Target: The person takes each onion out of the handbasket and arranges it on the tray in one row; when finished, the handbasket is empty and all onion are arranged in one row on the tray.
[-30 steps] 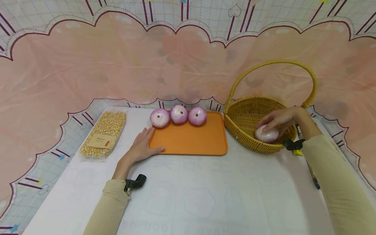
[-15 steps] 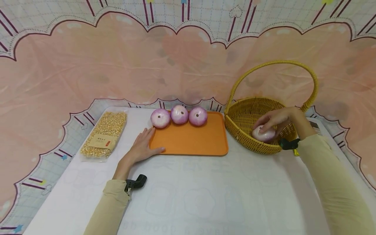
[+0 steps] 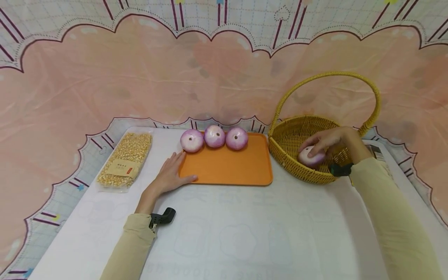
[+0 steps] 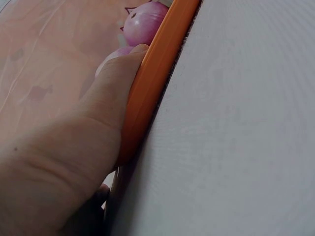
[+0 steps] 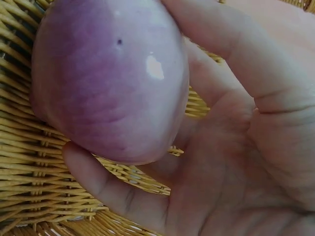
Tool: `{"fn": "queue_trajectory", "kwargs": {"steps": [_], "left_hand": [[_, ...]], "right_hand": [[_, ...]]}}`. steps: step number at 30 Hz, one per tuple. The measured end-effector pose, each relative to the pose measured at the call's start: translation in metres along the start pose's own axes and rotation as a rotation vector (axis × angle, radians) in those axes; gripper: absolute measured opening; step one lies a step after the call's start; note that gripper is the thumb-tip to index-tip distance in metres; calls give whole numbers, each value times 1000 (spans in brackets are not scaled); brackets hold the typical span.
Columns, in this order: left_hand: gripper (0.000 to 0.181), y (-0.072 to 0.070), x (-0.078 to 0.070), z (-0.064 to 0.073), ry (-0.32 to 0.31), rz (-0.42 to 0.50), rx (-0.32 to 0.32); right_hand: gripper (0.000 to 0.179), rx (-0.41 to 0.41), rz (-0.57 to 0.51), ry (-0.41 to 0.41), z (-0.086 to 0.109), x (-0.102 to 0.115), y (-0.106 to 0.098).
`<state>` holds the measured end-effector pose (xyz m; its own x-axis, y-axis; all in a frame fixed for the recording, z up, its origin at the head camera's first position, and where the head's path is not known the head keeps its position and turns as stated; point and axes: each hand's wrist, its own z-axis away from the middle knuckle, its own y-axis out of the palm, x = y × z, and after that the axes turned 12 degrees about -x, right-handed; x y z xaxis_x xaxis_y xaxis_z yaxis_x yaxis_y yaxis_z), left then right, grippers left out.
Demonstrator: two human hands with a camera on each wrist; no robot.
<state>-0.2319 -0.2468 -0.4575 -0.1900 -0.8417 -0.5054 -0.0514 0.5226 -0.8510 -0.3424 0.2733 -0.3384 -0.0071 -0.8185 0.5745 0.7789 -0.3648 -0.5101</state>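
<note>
My right hand (image 3: 327,143) is inside the yellow wicker basket (image 3: 288,161), gripping a purple onion (image 3: 309,156). In the right wrist view, thumb and fingers curl round that onion (image 5: 110,83) close to the woven wall. My left hand (image 3: 170,174) rests at the left edge of an orange tray (image 3: 227,171) with its fingers extended. The left wrist view has the thumb lying along the tray's rim (image 4: 147,93). Along the back of the tray sit three more onions in a row: a left one (image 3: 191,140), a middle one (image 3: 214,136) and a right one (image 3: 237,138).
A clear bag of corn kernels (image 3: 126,157) with a paper label lies left of the tray. The basket's tall handle (image 3: 332,73) arches over it. Partly behind the right sleeve is a dark, flat item (image 3: 376,151). A patterned cloth backdrop rises behind the white table (image 3: 227,229).
My right hand and the onion in it have shifted slightly left within the basket, and the onion has turned a little. The left hand stays on the tray's edge.
</note>
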Motion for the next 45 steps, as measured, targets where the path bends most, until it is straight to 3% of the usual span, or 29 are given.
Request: {"fn": "queue_trajectory", "kwargs": {"steps": [13,22,26,30,40,45], "left_hand": [[104,0,-2,-1,3,6,4],[104,1,-2,-1,-1,2,4],[104,1,-3,0,2,16,1],[103,0,-4,1,5,23,-2],[103,-1,-3,0,2,7,0],[104,-1,-1,0,0,3,3]], "right_hand": [[57,-96,-58,-84,-2,-11,-9],[52,-200,-191,-141,0,-15,-6],[47,-241,-243,-218,-1,-15,-5],[44,-327,-251,-272,1,-11,-1],[39,-530,-272,-265,11,7,12],[38,-655,-226,-333,15,18,19]]}}
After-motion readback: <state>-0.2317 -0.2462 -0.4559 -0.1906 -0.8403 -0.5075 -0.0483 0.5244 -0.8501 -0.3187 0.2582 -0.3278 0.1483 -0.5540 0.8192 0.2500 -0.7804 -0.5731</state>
